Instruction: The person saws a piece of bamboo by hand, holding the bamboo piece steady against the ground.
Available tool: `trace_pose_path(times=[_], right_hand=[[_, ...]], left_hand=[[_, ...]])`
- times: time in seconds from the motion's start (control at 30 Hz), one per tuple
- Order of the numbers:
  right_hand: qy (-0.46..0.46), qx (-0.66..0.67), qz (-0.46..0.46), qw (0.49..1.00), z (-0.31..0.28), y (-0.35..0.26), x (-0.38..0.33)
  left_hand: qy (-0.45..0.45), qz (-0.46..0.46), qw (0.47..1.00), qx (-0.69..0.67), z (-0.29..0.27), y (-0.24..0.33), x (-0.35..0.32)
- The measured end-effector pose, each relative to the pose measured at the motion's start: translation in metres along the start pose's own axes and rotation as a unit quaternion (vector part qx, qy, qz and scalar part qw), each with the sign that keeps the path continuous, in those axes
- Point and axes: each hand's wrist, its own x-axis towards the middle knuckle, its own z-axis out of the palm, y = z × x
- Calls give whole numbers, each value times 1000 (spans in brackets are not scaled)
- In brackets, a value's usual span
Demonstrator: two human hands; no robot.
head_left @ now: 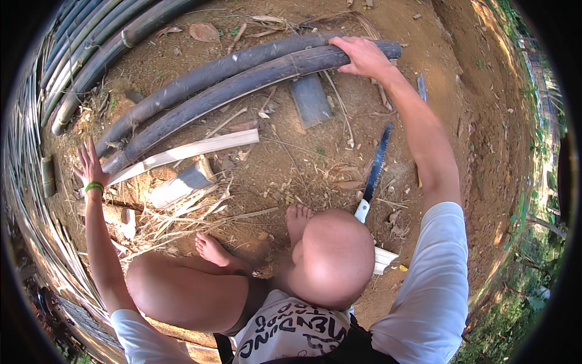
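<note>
Two long dark bamboo lengths [212, 106] lie side by side on the dirt, running from my left up to the far right. The nearer one shows a pale cut edge, like a split piece. Over its right end my right hand [362, 56] is closed, thumb on the near side and fingers across the top. My left hand [91, 164], wearing a green band, is spread with its fingers apart beside the left ends; whether it touches them I cannot tell. A pale bamboo strip [194, 151] lies just in front, its left end close to my left hand.
A pruning saw [377, 167] with a white handle lies right of my knees. Beyond it are a flat grey piece [311, 100] and a short cut bamboo section [183, 183]. Shavings [188, 218] litter the ground near my feet. Several bamboo poles [100, 57] are stacked at the far left.
</note>
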Motion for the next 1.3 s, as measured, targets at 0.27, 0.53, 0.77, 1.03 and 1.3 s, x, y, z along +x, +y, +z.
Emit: trace_pose_path(times=[0.27, 0.53, 0.77, 1.03, 1.3], right_hand=[[-5, 15, -18, 1000, 13, -87, -13], [44, 38, 22, 998, 36, -110, -48], [98, 86, 54, 990, 58, -108, -62], [216, 49, 162, 962, 39, -129, -100], [117, 222, 457, 853, 99, -290, -349]], left_hand=[[223, 423, 830, -289, -218, 202, -29], [94, 478, 774, -405, -230, 409, -99], [153, 467, 779, -389, -213, 440, -121], [167, 457, 775, -403, -224, 458, -133], [156, 437, 791, -399, -242, 467, -143]])
